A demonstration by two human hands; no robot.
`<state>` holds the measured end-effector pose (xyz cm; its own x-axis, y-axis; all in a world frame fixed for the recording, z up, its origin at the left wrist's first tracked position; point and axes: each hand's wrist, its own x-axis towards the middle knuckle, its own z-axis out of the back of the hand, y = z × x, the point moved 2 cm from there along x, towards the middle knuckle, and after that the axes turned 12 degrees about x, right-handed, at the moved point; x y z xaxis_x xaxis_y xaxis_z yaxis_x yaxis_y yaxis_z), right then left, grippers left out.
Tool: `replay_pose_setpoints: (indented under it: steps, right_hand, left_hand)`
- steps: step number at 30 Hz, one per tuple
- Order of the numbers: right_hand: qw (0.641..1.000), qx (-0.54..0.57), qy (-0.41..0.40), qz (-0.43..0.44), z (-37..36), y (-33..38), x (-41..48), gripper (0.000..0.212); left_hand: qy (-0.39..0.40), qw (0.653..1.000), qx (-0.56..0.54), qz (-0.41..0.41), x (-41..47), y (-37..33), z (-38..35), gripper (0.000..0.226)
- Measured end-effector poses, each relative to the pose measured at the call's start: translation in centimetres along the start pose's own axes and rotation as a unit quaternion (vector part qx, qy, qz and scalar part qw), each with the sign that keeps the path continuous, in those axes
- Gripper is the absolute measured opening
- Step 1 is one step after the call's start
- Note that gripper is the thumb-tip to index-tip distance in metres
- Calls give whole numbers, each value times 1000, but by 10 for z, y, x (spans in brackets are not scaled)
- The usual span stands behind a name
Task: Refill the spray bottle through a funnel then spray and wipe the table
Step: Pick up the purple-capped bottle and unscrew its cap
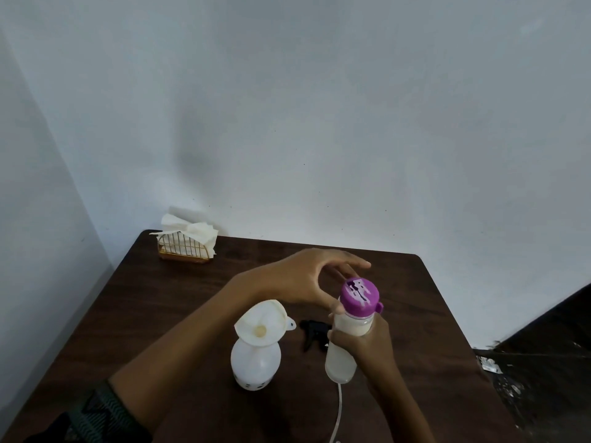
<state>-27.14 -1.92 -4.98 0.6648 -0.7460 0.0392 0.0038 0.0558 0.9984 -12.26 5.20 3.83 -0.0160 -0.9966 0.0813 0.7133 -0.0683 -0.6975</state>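
A white spray bottle body stands on the dark wooden table with a cream funnel seated in its neck. Its black spray head lies on the table behind, with a thin tube trailing toward the front edge. My right hand grips a translucent refill bottle with a purple cap, held upright just right of the funnel. My left hand hovers beside the cap, fingers spread, thumb close to the cap's left side.
A gold wire holder with white paper napkins stands at the table's far left corner against the wall. The table's right edge drops to a dark floor with debris.
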Motion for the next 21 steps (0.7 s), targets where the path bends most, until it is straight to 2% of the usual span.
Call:
replay_pose_setpoints:
  steps: [6, 10, 13, 18, 21]
  right_hand:
    - [1000, 3, 12, 5, -3, 1, 1, 40]
    - [1000, 0, 15, 14, -4, 3, 1, 50]
    - [1000, 7, 16, 21, -3, 6, 1, 46]
    - [1000, -3, 11, 14, 3, 6, 3, 46]
    - [1000, -5, 22, 13, 1, 6, 3, 45]
  left_hand:
    - [-42, 999, 17, -7, 7, -9, -10, 87]
    - [-63, 998, -4, -32, 8, -17, -20, 73]
    - [-35, 999, 10, -34, 5, -14, -14, 61]
    - [3, 997, 74, -35, 3, -7, 2, 74]
    - [-3, 994, 102, -29, 5, -6, -2, 72]
